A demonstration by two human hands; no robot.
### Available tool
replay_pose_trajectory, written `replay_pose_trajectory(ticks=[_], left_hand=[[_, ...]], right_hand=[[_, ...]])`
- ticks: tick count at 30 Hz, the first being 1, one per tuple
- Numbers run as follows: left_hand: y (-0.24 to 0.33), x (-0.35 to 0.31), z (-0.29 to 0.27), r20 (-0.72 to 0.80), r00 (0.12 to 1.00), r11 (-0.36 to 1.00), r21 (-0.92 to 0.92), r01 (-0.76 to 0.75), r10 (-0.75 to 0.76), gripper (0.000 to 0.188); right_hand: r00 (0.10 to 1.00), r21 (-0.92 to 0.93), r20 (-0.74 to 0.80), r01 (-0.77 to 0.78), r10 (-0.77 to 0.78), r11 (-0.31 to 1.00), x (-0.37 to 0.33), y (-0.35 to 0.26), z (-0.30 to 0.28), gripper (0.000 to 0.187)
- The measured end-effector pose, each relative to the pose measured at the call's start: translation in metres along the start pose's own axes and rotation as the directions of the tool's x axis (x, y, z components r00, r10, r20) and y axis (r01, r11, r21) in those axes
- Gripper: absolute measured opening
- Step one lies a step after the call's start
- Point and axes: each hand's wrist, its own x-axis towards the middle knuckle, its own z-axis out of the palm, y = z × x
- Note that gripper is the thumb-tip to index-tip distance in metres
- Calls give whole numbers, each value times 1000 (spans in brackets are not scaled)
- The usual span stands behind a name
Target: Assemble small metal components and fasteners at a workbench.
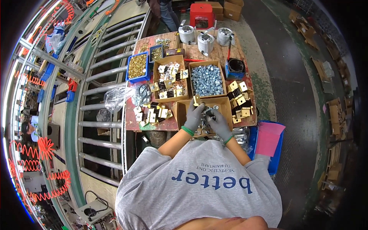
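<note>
Both my hands wear grey gloves with green cuffs and work over an open cardboard box at the table's near edge. My left hand grips a small brass-coloured terminal block, which sticks up past its fingertips. Close beside it, my right hand has its fingers drawn together near the left one; whatever they pinch is too small to name. Loose shiny metal hardware lies in the box beneath them, partly hidden by my hands.
Behind it stand a box of silvery nuts or washers and a box of brass-and-black parts. More such parts pile at right. A blue bin holds brass pieces. Coiled metal units stand at the back; a roller conveyor runs left.
</note>
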Motion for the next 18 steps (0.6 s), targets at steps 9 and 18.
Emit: replay_pose_trajectory(ticks=[9, 18], left_hand=[[-5, -2, -3, 13, 999, 996, -73, 50, -49, 27], [-8, 1, -8, 22, 1000, 999, -23, 23, -23, 30]], right_hand=[[987, 99, -123, -88, 99, 991, 2, 24, -8, 30], [981, -216, -195, -36, -7, 976, 4, 33, -12, 39]])
